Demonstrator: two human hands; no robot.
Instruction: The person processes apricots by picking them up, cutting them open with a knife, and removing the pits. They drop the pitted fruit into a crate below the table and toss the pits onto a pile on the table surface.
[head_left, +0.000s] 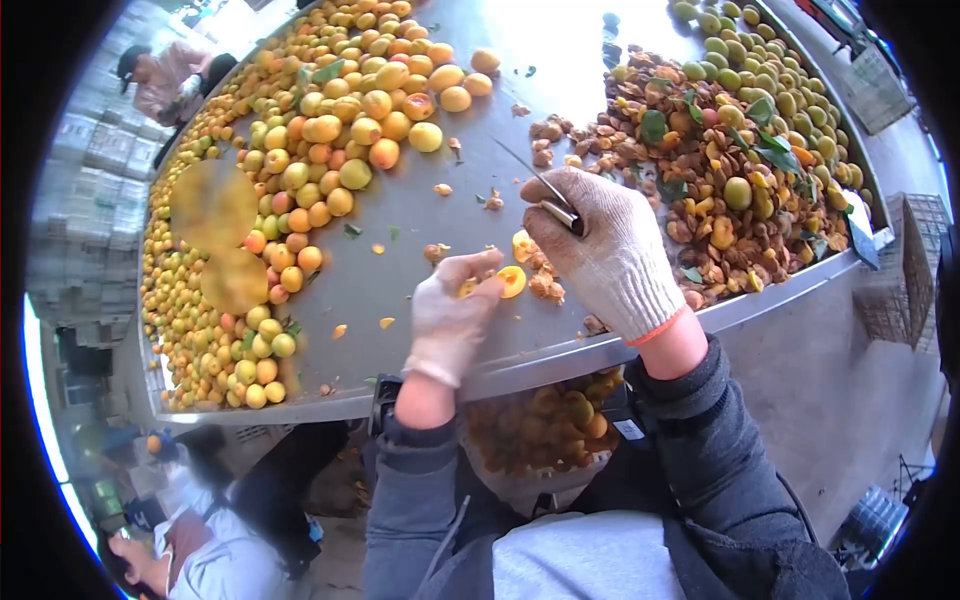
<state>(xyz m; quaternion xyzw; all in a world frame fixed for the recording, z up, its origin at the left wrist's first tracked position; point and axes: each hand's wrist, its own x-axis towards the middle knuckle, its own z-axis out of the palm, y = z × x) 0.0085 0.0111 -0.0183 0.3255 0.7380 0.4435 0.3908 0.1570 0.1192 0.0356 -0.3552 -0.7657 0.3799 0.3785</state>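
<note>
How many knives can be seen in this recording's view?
1. The knife is in the person's right hand, its blade pointing away from the person above the table. Any others could be hidden under the piled fruit.

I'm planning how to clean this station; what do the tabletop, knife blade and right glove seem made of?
Tabletop: probably stainless steel, smooth and grey, with bright glare at the far end.
Knife blade: apparently steel, thin, with a metallic look.
Right glove: knitted fabric, perhaps cotton or a blend, matte, with a ribbed cuff edged in orange.
</note>
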